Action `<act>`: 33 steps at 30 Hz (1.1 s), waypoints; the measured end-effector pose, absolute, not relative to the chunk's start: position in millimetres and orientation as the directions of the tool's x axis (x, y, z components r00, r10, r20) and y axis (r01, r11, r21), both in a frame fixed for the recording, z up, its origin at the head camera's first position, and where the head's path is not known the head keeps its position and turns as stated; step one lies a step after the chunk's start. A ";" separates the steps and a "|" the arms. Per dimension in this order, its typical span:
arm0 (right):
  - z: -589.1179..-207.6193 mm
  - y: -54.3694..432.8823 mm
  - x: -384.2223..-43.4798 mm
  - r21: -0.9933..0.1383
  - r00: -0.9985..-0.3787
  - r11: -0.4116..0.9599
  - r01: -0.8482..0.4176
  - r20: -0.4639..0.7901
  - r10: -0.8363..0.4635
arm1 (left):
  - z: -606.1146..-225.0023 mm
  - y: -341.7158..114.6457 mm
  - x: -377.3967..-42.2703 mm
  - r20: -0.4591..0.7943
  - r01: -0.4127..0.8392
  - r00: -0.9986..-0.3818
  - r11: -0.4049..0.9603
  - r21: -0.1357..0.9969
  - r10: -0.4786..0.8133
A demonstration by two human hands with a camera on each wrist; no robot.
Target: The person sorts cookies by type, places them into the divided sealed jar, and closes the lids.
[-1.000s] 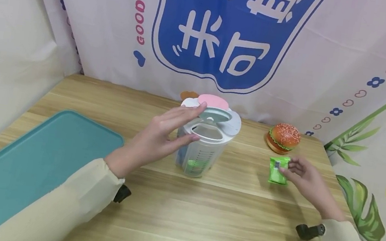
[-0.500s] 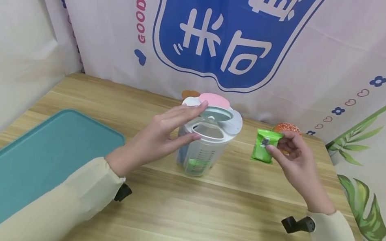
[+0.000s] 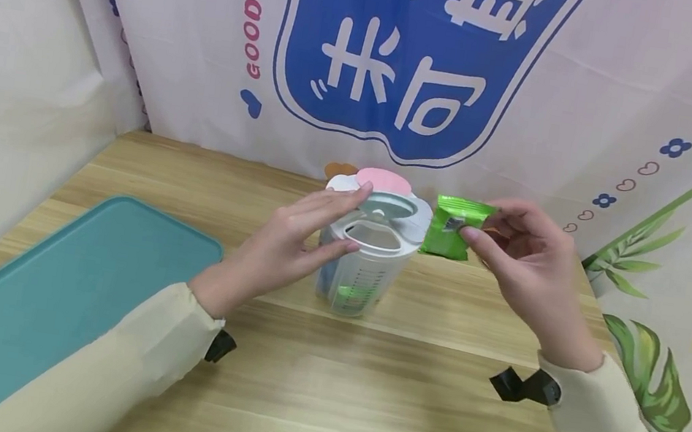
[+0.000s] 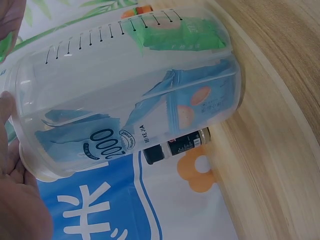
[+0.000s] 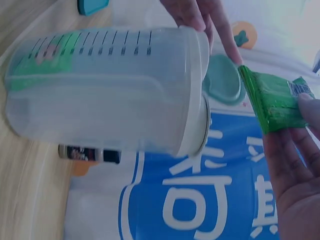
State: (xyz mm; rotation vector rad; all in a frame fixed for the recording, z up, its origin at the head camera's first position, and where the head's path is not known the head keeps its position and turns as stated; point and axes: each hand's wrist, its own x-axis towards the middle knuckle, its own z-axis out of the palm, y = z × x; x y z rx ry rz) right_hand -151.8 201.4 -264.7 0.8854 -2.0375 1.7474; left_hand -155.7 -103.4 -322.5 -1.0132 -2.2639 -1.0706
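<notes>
A clear plastic storage container [image 3: 363, 285] with measuring marks stands upright on the table, its white lid fitted with pastel flaps. The grey-green flap [image 3: 395, 206] is raised over an opening. My left hand [image 3: 290, 238] touches the raised flap with straight fingers, thumb by the opening's rim. My right hand [image 3: 532, 264] pinches a small green snack packet [image 3: 446, 234] between thumb and fingers, just right of the lid. Through the wall, a green packet [image 4: 182, 35] and blue packets [image 4: 202, 97] show in separate compartments.
A teal tray [image 3: 76, 296] lies at the left of the wooden table [image 3: 319, 404]. A small dark-capped bottle [image 5: 90, 153] is behind the container. The toy hamburger behind my right hand is mostly hidden. A printed curtain [image 3: 200, 26] hangs at the table's back.
My right hand has lifted the green snack packet and carried it left, from beside the hamburger to the container's lid. My left hand has stayed at the flap.
</notes>
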 end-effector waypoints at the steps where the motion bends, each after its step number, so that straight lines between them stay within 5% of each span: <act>1: -262.9 197.4 -151.5 -0.770 -0.757 0.060 -0.635 0.604 -0.250 | -322.5 -103.4 -155.6 0.640 0.767 -0.637 0.433 0.473 0.430; 18: -274.5 151.4 -160.6 -0.733 -0.696 0.045 -0.679 0.622 -0.359 | -323.0 -104.5 -154.4 0.612 0.750 -0.659 0.439 0.494 0.437; 33: -289.5 144.3 -159.2 -0.636 -0.653 0.217 -0.740 0.605 -0.455 | -323.5 -104.6 -154.7 0.617 0.750 -0.659 0.436 0.497 0.431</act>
